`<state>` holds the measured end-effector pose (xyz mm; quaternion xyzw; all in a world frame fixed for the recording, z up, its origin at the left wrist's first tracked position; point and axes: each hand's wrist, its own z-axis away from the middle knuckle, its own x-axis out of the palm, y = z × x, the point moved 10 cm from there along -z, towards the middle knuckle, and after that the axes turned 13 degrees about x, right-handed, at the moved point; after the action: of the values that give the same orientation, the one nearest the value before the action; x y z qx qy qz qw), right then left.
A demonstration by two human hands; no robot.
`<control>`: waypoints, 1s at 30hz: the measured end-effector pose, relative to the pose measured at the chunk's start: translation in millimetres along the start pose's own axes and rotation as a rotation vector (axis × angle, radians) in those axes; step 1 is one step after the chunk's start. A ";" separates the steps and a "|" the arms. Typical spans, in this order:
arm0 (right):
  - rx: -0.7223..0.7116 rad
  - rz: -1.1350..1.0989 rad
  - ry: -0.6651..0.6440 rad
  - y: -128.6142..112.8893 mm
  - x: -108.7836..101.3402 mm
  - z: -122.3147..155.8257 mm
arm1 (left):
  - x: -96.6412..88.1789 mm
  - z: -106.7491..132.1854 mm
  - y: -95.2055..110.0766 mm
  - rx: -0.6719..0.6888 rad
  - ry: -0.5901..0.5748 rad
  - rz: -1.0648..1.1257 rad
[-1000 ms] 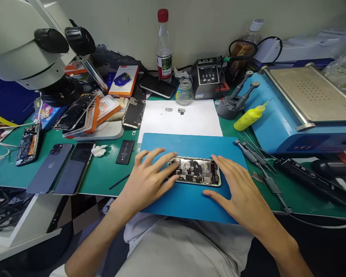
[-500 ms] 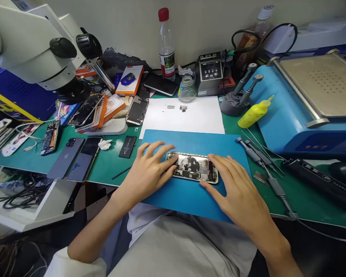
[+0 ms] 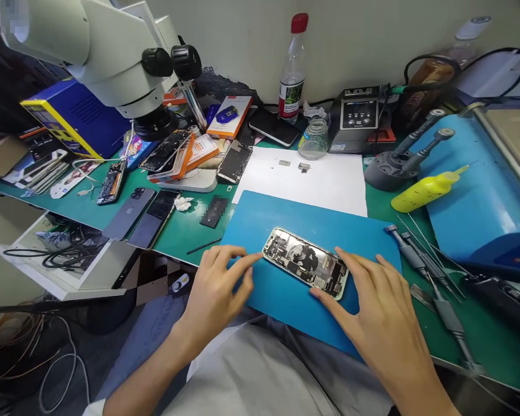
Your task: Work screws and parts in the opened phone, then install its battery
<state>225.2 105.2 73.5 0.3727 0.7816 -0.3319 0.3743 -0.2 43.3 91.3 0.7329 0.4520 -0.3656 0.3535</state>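
An opened phone (image 3: pixel 305 261) lies on the blue mat (image 3: pixel 260 214), its screen off and its circuit board and inner parts bare. My right hand (image 3: pixel 377 306) spans its right end, index finger at the far edge and thumb at the near edge. At the phone's left end, my left hand (image 3: pixel 221 289) has the index fingertip at the corner; the other fingers are loosely bent with nothing in them. Left of the mat lie a flat black piece with blurred markings (image 3: pixel 214 211) and a thin black stick (image 3: pixel 203 246).
White paper (image 3: pixel 333 185) with small metal parts lies behind the mat. A glass jar (image 3: pixel 314 138), bottle (image 3: pixel 291 86) and soldering station (image 3: pixel 355 118) stand behind it. Screwdrivers (image 3: pixel 437 294) and a yellow squeeze bottle (image 3: pixel 429 190) are right; a microscope (image 3: pixel 117 63) and phones (image 3: pixel 153 219) are left.
The view has swung left. My left fingers have drawn back from over the phone to its left end, and the phone now lies at more of a slant. My right hand stays at its right end.
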 end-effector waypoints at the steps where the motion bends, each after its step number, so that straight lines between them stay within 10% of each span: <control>1: 0.000 0.017 0.010 -4.9 -0.9 0.4 | 0.6 5.3 1.0 -0.029 -0.002 -0.001; 11: 0.061 -0.018 -0.029 -68.0 4.0 18.5 | 12.4 5.8 10.1 -0.136 -0.070 0.032; 30: -0.165 -0.161 -0.138 -69.7 21.0 -28.3 | 26.6 -14.4 1.5 0.039 -0.100 -0.033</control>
<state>148.5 99.8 86.9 0.2529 0.8061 -0.3203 0.4285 13.0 65.8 75.8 0.7127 0.4386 -0.4163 0.3555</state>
